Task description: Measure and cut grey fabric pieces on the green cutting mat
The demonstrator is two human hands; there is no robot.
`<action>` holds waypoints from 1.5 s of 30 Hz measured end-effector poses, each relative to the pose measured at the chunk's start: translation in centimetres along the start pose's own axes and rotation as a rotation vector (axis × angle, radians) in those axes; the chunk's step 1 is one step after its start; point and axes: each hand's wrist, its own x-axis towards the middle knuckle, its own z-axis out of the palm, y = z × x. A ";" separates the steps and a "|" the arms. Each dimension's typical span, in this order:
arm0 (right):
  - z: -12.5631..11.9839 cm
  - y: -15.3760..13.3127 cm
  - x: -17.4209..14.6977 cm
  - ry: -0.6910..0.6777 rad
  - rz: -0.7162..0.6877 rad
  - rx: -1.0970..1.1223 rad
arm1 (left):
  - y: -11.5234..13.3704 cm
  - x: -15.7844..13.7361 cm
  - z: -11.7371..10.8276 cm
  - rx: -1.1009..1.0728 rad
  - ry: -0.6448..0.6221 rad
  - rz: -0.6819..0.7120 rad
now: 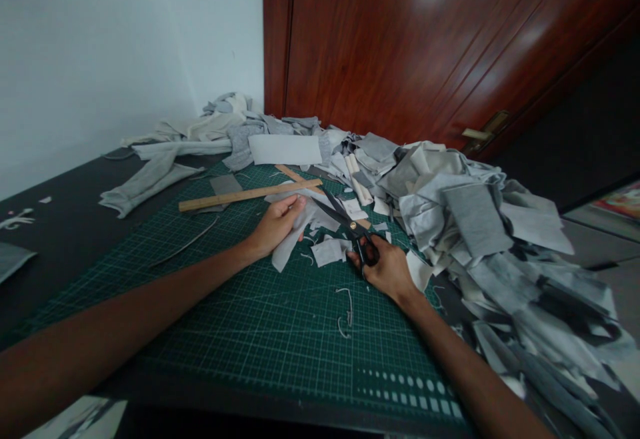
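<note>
My left hand (278,224) pinches a light grey piece of fabric (287,249) that hangs down below the fingers. My right hand (386,267) has its fingers through the handles of black scissors (354,227). Their blades are parted and point up and left, close to the fabric beside my left fingertips. Whether the blades touch the cloth I cannot tell. Small cut scraps (330,251) lie between my hands on the green cutting mat (240,332). Just beyond my left hand is a wooden ruler (245,195), with another wooden strip crossing under it.
A large heap of grey and white fabric pieces (475,219) covers the right side. More cloth (220,125) is piled along the back, with a white rectangular piece (285,149) in front. Loose threads (349,305) lie on the mat. A brown wooden door (390,45) stands behind the table.
</note>
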 end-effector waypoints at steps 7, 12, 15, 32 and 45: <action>0.0 0.2 0.1 0.004 0.029 0.033 | -1.2 0.6 0.3 -0.116 0.014 -0.040; 0.2 0.1 0.2 0.023 0.050 0.001 | -1.1 0.3 0.5 -0.199 -0.040 -0.056; 0.3 0.2 0.2 0.026 0.048 -0.012 | -1.3 0.2 0.4 -0.166 -0.068 -0.087; -0.2 -0.1 0.4 -0.045 -0.015 -0.034 | -1.6 0.7 -0.3 0.141 -0.031 0.111; -0.3 -0.2 0.3 -0.079 -0.005 -0.049 | -1.1 0.4 -0.1 0.114 -0.081 0.144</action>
